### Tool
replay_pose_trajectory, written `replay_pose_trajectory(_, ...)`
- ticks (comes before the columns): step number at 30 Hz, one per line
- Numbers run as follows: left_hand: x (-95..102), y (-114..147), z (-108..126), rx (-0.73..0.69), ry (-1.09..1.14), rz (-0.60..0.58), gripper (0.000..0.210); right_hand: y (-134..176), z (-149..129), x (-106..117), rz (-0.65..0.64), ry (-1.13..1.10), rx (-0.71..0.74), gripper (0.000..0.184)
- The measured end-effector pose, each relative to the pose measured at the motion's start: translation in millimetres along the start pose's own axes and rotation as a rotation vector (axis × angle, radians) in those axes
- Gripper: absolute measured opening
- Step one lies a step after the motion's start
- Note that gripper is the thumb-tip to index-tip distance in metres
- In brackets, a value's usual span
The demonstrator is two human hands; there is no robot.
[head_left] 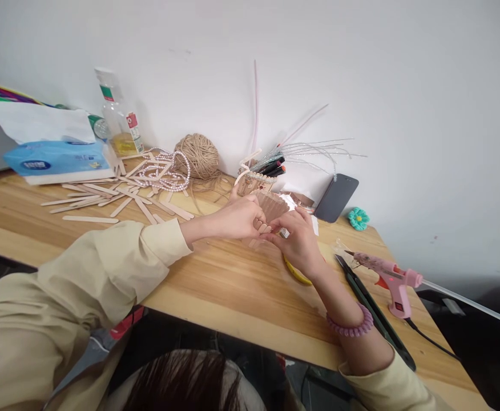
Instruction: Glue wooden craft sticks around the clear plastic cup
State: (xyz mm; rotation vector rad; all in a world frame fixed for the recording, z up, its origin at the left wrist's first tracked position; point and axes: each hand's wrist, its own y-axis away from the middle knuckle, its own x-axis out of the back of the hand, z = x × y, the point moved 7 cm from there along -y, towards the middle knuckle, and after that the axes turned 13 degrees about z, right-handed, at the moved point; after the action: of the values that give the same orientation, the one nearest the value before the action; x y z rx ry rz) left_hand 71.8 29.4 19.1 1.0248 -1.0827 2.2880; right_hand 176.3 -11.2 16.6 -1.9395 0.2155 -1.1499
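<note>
A small panel of joined wooden craft sticks [272, 206] is held up over the middle of the table. My left hand [244, 218] wraps round its left side, fingers curled, with rounded stick ends showing beneath. At its lower right edge, the fingertips of my right hand [300, 242] are pinched together. The fingers partly hide the panel and the exact contact there. Just behind stands a craft-stick holder [254, 184] with a beaded rim, with dark pens [273, 165] and glittery stems near it. Partly under my right hand lies a yellow ring-shaped thing [296, 273], perhaps a tape roll.
Loose craft sticks [90, 219], pearl strings [164, 171] and a twine ball [197, 155] are on the left, before a tissue pack [57, 162] and bottle [119, 123]. On the right are a phone [336, 198], crochet flower [358, 218], utility knife [374, 311] and pink glue gun [389, 277].
</note>
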Motion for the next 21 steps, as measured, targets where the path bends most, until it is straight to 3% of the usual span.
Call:
replay_pose_trajectory(11, -2.3, 0.5, -2.3, -0.058, -0.009, 0.037, 0.049, -2.0, -0.7, -1.5, -0.054, -0.054, -0.061, 0.021)
replay_pose_trajectory(21, -1.8, -0.5, -2.6, -0.081, -0.015, 0.062, 0.048, -1.9, 1.4, -5.3, -0.098, -0.071, -0.085, 0.02)
